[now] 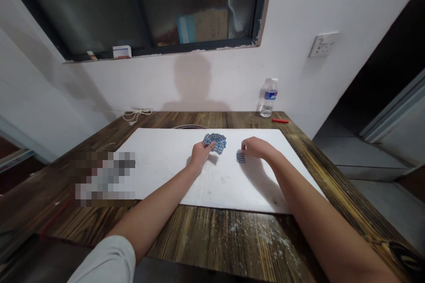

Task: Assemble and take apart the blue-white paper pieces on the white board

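My left hand (201, 154) is closed around a fan of playing cards (217, 142), blue and white patterned, held above the white board (162, 163) with the thumb across them. To the right, my right hand (255, 147) hovers over the board with its fingers curled together. Whether anything is pinched in those fingers is hidden from me. Just below its fingertips a few overlapping blue cards (241, 158) lie on the board.
The board rests on a dark wooden table (206, 234). A water bottle (268, 98) and a red stick-like object (280, 120) are at the back right, a white cord (137, 115) at the back left. A pixelated patch covers the left side. A wall with a window stands behind.
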`<act>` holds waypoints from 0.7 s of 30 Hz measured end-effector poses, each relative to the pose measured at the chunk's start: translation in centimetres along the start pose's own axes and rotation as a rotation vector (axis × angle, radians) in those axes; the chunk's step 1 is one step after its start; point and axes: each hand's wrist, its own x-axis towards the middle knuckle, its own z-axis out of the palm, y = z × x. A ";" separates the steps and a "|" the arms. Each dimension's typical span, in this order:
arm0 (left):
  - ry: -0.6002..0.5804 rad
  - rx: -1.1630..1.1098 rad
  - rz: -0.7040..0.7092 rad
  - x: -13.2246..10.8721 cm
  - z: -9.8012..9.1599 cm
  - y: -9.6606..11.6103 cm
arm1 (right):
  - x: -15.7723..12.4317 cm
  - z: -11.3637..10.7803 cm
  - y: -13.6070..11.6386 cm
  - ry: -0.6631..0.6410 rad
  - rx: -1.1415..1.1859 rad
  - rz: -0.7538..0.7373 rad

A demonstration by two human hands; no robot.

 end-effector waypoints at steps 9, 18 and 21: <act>-0.016 0.002 -0.004 0.3 -0.1 -0.6 | 0.2 -0.3 -1.7 0.364 0.410 -0.124; -0.038 0.039 -0.004 -0.3 0.1 0.5 | 0.7 0.7 -2.9 0.424 0.529 -0.164; -0.033 0.055 -0.008 -0.5 0.2 0.9 | 0.6 0.6 -3.0 0.450 0.543 -0.167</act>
